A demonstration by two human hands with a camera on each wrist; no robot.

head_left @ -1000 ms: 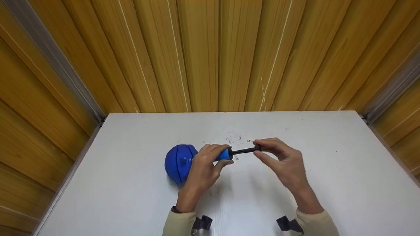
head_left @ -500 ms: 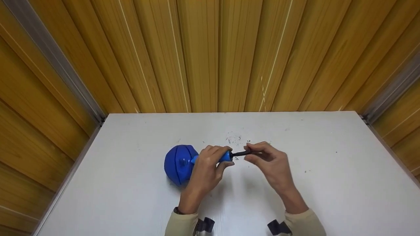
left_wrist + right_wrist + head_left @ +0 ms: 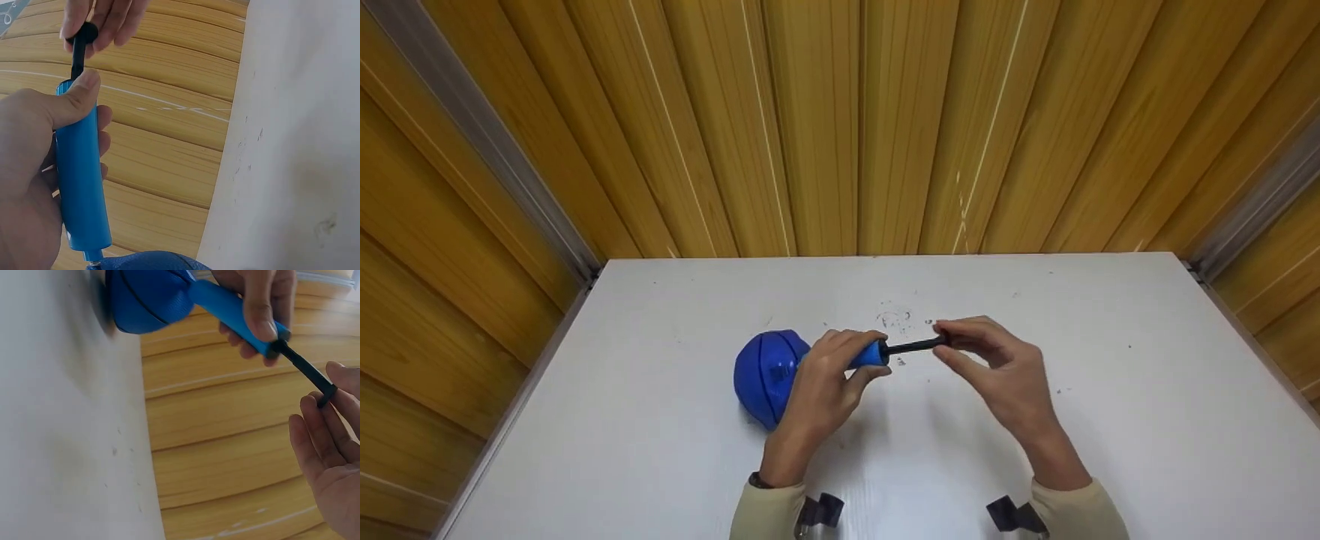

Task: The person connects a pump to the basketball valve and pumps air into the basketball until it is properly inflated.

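Note:
A blue ball (image 3: pixel 765 375) with dark seams, dented and partly deflated, sits on the white table left of centre. My left hand (image 3: pixel 821 386) grips the blue barrel of a hand pump (image 3: pixel 83 174), its thumb lying along the barrel near the top. The pump's narrow end meets the ball in both wrist views. From its other end a black rod (image 3: pixel 913 346) sticks out. My right hand (image 3: pixel 1009 375) pinches the black handle (image 3: pixel 84 32) at the rod's end between thumb and fingers. In the head view, my left hand hides most of the barrel.
The white tabletop (image 3: pixel 622 435) carries small dark scuff marks behind the hands. Wood-patterned panels (image 3: pixel 825 135) rise at the back and both sides. A black wrist mount (image 3: pixel 821 510) sits on the left sleeve, another (image 3: pixel 1016 515) on the right.
My right hand pushed the pump handle leftward toward the barrel, then drew it back out to the right, so more rod shows again. The left hand and ball have shifted only slightly.

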